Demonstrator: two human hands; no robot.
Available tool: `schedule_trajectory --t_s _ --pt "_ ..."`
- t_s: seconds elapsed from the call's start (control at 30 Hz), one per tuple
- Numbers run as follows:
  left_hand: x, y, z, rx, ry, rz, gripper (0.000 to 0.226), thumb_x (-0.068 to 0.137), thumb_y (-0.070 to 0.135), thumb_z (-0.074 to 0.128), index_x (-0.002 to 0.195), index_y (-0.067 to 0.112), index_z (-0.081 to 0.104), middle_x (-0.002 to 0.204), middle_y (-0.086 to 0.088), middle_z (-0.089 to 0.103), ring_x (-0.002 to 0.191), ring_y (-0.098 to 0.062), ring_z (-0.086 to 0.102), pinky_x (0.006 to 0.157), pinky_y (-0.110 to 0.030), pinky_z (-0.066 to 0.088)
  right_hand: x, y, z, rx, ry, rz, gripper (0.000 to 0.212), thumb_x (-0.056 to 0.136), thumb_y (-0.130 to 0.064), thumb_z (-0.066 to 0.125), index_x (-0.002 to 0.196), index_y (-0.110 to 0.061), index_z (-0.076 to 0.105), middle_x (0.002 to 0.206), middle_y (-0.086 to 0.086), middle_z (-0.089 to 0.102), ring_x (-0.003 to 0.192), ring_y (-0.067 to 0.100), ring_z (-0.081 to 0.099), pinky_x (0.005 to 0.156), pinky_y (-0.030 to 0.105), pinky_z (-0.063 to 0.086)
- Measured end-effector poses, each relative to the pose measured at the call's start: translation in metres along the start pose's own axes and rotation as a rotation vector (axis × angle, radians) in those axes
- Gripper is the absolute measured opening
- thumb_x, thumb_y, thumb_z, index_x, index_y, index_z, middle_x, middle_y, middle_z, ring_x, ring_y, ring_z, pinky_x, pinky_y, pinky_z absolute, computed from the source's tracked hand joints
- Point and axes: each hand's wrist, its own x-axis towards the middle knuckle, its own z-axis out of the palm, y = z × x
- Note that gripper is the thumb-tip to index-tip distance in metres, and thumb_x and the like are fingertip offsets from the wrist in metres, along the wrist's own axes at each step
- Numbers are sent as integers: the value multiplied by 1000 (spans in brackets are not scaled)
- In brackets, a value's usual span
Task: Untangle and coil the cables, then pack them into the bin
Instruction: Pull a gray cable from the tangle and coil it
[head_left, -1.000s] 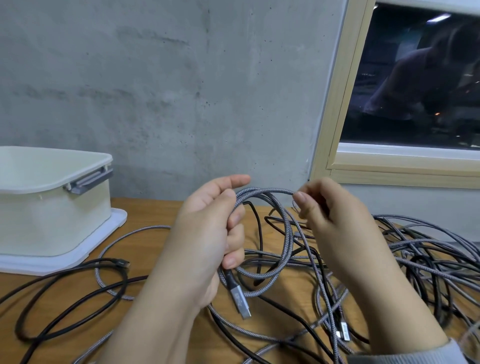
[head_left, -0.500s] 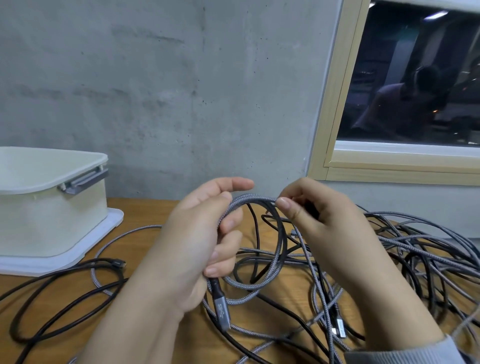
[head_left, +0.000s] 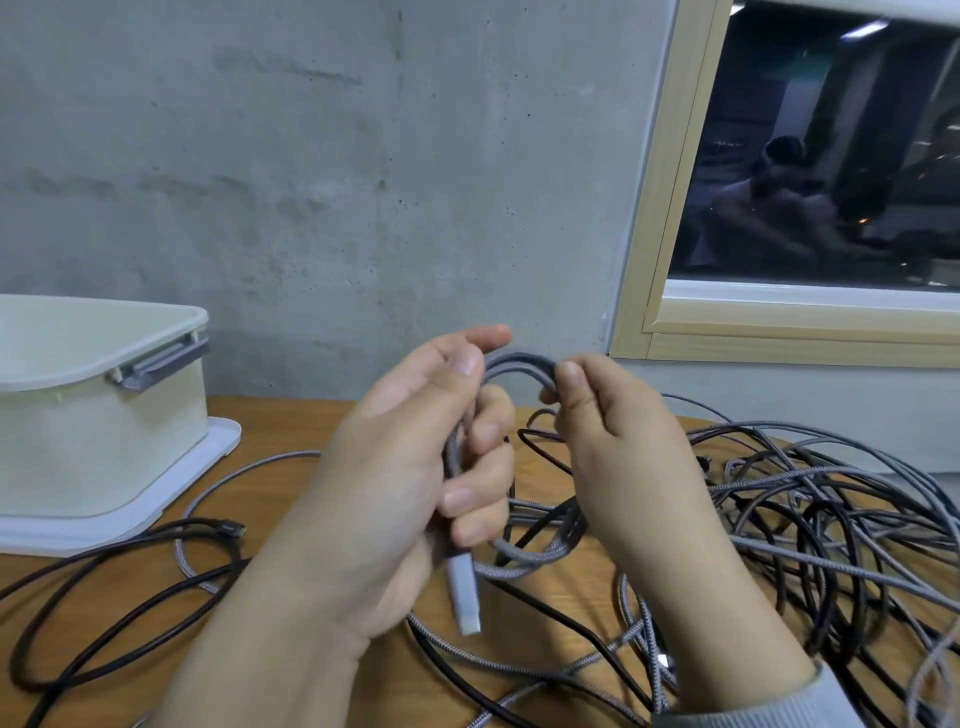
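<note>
My left hand (head_left: 415, 467) grips a small coil of grey braided cable (head_left: 519, 361), its fingers curled round the loops. The cable's grey plug (head_left: 464, 592) hangs below that hand. My right hand (head_left: 618, 447) pinches the top of the same coil between thumb and fingers, close beside the left thumb. A tangled pile of grey and black cables (head_left: 810, 509) lies on the wooden table (head_left: 291, 421) at the right. The cream bin (head_left: 98, 415) stands at the left, open at the top.
A black cable (head_left: 130, 613) loops across the table at the front left, with a grey braided one (head_left: 249, 465) arcing behind it. The bin sits on a white lid or tray (head_left: 208, 457). A concrete wall and a window frame (head_left: 670, 208) stand behind the table.
My right hand has moved left along the cable to meet the left hand, tightening the loop. The plug now hangs lower below my left hand.
</note>
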Motion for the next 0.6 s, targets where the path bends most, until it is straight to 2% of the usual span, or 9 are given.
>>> schedule_trajectory --t_s 0.1,0.2,0.27,0.33,0.43,0.53,0.6 --pt "0 -1 3 -3 15 29 27 86 26 47 106 12 61 52 4 31 35 -4 18 32 -10 18 0 -1 2 48 21 47 31 97 -40 35 76 -24 51 56 -9 50 53 5 45 47 21 31" --pt "4 0 -1 -2 142 91 20 97 18 41 98 14 61 47 6 27 33 -3 15 33 -7 15 -1 0 -1 80 -36 94 21 97 -38 41 81 -30 53 67 -7 62 58 0 55 49 15 41" --pt "6 1 -7 17 239 162 24 101 13 37 93 15 59 45 6 26 32 -3 14 32 -7 15 0 4 -3 22 -86 106 15 96 -38 44 85 -31 52 74 -7 64 69 0 58 57 16 44" --pt "9 2 -12 31 312 229 26 102 12 35 89 16 58 44 4 26 31 -3 14 32 -7 16 1 7 -4 -72 -145 91 17 96 -38 45 84 -30 53 69 -7 62 69 3 55 57 17 41" --pt "11 6 -22 1 424 318 28 103 11 35 87 18 57 44 7 26 31 -3 16 32 -8 16 2 12 -12 -219 -223 94 14 97 -37 44 90 -29 54 70 -7 60 70 7 54 65 27 43" --pt "11 12 -33 -50 505 383 28 103 11 34 86 19 55 44 8 26 31 -3 16 33 -8 15 3 17 -28 -308 -268 178 7 99 -35 43 96 -32 49 78 -9 61 66 8 52 58 28 44" --pt "12 12 -36 -51 515 382 28 103 11 33 86 19 54 44 7 26 31 -3 17 33 -8 15 2 14 -32 -382 -278 189 8 98 -35 44 96 -29 48 83 -6 62 72 13 55 64 31 49"
